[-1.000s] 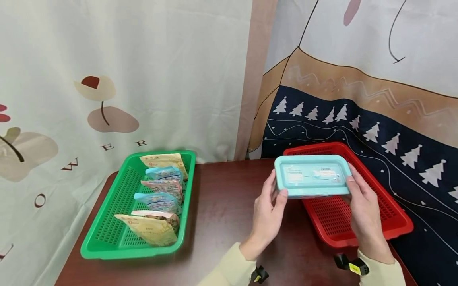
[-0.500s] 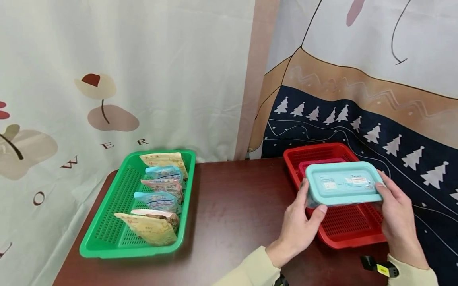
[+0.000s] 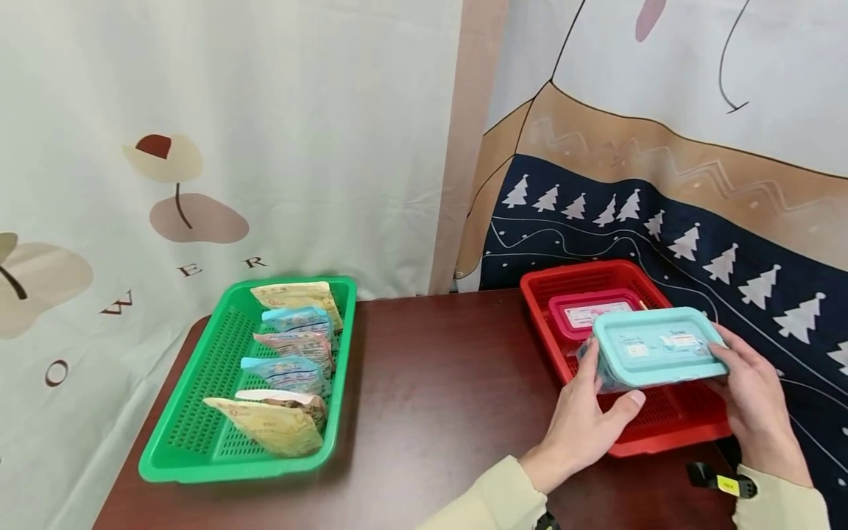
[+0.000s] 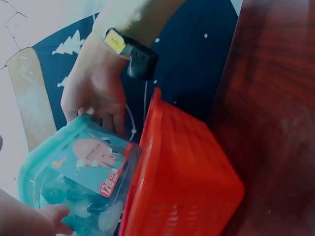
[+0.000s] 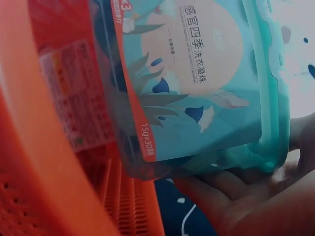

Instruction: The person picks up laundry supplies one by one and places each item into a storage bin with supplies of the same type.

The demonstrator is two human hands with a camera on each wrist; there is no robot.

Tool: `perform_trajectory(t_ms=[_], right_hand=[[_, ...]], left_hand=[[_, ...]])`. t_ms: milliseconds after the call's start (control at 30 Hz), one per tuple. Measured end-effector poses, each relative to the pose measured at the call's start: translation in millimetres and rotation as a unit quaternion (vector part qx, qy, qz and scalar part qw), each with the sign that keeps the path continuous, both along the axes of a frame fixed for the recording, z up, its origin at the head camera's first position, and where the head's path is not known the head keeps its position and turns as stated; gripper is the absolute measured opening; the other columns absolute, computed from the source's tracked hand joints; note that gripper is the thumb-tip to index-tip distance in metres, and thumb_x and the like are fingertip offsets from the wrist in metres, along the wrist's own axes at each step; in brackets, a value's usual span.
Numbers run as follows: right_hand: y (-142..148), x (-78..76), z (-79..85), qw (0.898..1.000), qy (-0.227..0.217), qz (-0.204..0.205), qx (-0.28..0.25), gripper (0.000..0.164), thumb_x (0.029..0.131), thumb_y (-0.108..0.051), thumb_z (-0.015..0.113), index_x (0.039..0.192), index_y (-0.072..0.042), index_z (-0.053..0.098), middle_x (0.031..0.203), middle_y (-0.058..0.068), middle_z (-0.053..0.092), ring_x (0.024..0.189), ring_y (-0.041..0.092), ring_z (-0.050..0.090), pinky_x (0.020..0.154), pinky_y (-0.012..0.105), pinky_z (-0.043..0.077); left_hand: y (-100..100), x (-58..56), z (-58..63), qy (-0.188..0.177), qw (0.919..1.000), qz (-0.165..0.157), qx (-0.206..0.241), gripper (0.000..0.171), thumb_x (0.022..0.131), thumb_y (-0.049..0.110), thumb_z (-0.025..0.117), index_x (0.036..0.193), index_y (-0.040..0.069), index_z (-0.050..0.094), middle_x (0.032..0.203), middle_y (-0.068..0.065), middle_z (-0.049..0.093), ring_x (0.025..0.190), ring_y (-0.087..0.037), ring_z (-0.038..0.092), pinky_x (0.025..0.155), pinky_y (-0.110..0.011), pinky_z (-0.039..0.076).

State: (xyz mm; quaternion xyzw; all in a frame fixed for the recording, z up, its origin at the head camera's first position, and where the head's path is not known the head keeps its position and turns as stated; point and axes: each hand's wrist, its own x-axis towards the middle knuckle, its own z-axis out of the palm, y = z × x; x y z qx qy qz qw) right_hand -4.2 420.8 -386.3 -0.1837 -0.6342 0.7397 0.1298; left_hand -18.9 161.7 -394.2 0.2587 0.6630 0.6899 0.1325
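Observation:
Both hands hold a clear tub of laundry capsules with a turquoise lid. My left hand grips its left end, thumb at the near edge. My right hand holds the right end. The tub is slightly tilted above the red basket. In the left wrist view the tub overlaps the basket's rim, and capsules show through its wall. Printed laundry-capsule wording covers the tub's label in the right wrist view. Inside the basket, behind the tub, lies a box with a pink-red lid and white label.
A green basket stands at the left with a row of several upright pouches, yellow, blue and pink. The brown table lies between the baskets. Printed curtains hang behind the table and along its right side.
Both hands have carried the turquoise-lidded tub to the right and slightly down over the red basket. The pink-lidded box, hidden behind the tub at first, now shows. The green basket's pouches are unmoved.

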Motion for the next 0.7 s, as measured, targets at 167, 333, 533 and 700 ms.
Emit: perform_trajectory(t_ms=[167,333,533,700], right_hand=[[10.8,2.3,-6.7,1.000,-0.021,0.016,0.006,0.061,0.109,-0.021,0.054,0.164,-0.012,0.029,0.120,-0.014,0.052,0.089,-0.002,0.062,0.073,0.013,0.054],[18.7,1.2,-11.2,0.998,-0.058,0.015,0.023,0.059,0.110,-0.018,0.049,0.165,-0.013,0.026,0.123,-0.013,0.047,0.086,-0.003,0.059,0.071,0.012,0.053],[28.4,-3.6,-17.8,0.993,-0.087,0.036,0.076,0.049,0.110,-0.015,0.045,0.158,-0.017,0.035,0.111,-0.015,0.048,0.081,-0.002,0.059,0.069,0.014,0.054],[33.8,-5.9,-25.0,0.990,-0.085,0.066,0.092,0.039,0.109,-0.013,0.046,0.148,-0.019,0.043,0.100,-0.019,0.055,0.079,0.000,0.063,0.068,0.016,0.056]], left_hand=[[10.9,4.7,-2.3,-0.023,0.9996,0.004,-0.013,0.085,0.101,0.033,0.065,0.167,0.026,0.012,0.165,0.013,0.028,0.142,-0.002,0.038,0.108,-0.021,0.043],[16.0,3.4,-6.8,-0.034,0.9989,0.003,-0.032,0.085,0.100,0.030,0.068,0.167,0.022,0.017,0.168,0.009,0.025,0.144,-0.003,0.037,0.105,-0.018,0.043],[18.8,0.5,-11.4,-0.088,0.9952,0.002,-0.042,0.084,0.097,0.025,0.072,0.165,0.016,0.025,0.167,0.006,0.028,0.138,-0.001,0.044,0.098,-0.013,0.045],[20.9,-0.3,-13.7,-0.119,0.9920,0.010,-0.041,0.083,0.094,0.024,0.073,0.164,0.016,0.029,0.164,0.006,0.032,0.131,-0.002,0.050,0.098,-0.014,0.046]])
